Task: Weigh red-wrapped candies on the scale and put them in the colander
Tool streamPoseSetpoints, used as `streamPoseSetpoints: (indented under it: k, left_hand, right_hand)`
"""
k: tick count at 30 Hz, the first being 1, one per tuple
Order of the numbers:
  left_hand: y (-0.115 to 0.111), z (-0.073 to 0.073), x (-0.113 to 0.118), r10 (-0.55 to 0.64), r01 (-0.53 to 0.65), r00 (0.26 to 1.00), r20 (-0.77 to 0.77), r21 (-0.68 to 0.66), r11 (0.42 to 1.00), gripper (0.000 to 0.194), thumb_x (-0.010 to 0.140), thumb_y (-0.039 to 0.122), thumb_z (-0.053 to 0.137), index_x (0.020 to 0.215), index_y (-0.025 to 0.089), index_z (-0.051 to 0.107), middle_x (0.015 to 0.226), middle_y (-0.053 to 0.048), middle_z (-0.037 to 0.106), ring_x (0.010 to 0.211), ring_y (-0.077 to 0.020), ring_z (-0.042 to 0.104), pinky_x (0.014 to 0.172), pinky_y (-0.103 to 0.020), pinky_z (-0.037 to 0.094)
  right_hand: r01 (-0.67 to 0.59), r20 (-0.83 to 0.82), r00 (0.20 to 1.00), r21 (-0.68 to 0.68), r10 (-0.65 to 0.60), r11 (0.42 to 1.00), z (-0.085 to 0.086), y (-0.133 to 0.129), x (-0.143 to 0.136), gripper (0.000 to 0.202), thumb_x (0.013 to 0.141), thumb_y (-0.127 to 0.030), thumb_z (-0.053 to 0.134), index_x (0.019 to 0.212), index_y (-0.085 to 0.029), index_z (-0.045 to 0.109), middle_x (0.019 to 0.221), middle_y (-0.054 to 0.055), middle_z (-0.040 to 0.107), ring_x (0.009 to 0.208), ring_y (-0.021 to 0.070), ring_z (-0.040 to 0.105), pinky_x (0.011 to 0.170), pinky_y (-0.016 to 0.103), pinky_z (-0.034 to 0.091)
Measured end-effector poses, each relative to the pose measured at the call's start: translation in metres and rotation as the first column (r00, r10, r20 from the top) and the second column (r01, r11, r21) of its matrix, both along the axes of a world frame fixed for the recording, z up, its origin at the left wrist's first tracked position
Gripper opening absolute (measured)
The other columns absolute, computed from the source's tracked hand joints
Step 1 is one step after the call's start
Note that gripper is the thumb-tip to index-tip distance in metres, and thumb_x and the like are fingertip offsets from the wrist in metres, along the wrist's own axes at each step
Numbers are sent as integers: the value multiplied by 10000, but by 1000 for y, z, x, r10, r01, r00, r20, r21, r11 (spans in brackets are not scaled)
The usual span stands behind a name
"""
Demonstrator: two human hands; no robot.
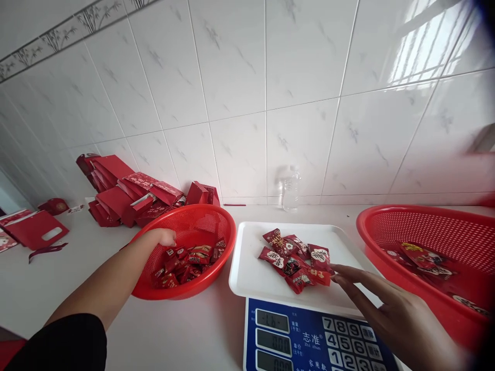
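Several red candy packets [292,257] lie in a loose pile on the white tray [243,268] of a blue digital scale [305,337]. My right hand [382,304] reaches over the tray from the right, thumb and fingertips close together at the edge of a red packet [320,276] on the pile's right side. My left hand [167,237] is inside the left red basket [211,219], above small red packets [189,263]. Its fingers point down and are mostly hidden, so what they hold, if anything, does not show.
Another red basket [433,219] with red packets stands at the right. Red boxes [127,193] are heaped behind the left basket, with another red box [36,229] at the far left. A clear bottle [291,189] stands by the tiled wall [240,149].
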State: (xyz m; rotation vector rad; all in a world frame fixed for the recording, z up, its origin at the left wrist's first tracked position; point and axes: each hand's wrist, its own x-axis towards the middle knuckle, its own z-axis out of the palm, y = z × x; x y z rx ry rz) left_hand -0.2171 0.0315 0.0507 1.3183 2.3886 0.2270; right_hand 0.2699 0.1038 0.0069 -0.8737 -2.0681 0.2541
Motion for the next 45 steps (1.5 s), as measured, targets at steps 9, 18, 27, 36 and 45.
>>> streamPoseSetpoints:
  k: [9,18,27,36,45]
  left_hand:
    - [-9,-15,11,87,-40,985,148,-298,954,271,910,308,615,1128,150,579,914,-25,623,674,-116,587,601,-272,523]
    - [-11,1,36,12,37,898,441,-102,994,375,610,295,788,914,211,586,808,6,616,801,-181,626,660,-274,526]
    - [-9,16,55,13,-81,826,563,96,992,411,552,293,854,880,172,638,808,-6,619,776,-187,616,683,-323,534]
    - [-21,41,109,-76,-379,706,705,466,799,148,867,251,652,1008,211,635,1146,-53,631,1023,-165,626,821,-277,584]
    - [-28,54,244,-341,-662,-9,940,250,707,290,840,-70,500,922,128,695,947,-73,718,848,-165,720,738,-260,636]
  right_hand:
    - [-3,32,999,-11,3,1000,-1,2,2,330,899,-487,485,952,-286,741,875,15,777,675,192,742,514,212,570]
    - [-24,68,997,-57,28,998,-6,5,5,330,901,-506,512,1009,-284,731,938,13,773,550,147,696,484,199,547]
    - [-25,86,996,-64,30,998,-10,8,10,319,904,-491,518,1047,-295,726,968,6,770,617,160,720,514,202,564]
    - [-27,-21,999,36,27,999,-4,-1,1,264,925,-430,517,984,-266,715,923,18,773,755,180,743,590,214,583]
    - [50,22,998,22,-50,999,4,-4,-4,282,953,-330,451,1008,-221,705,942,57,767,816,201,732,679,302,588]
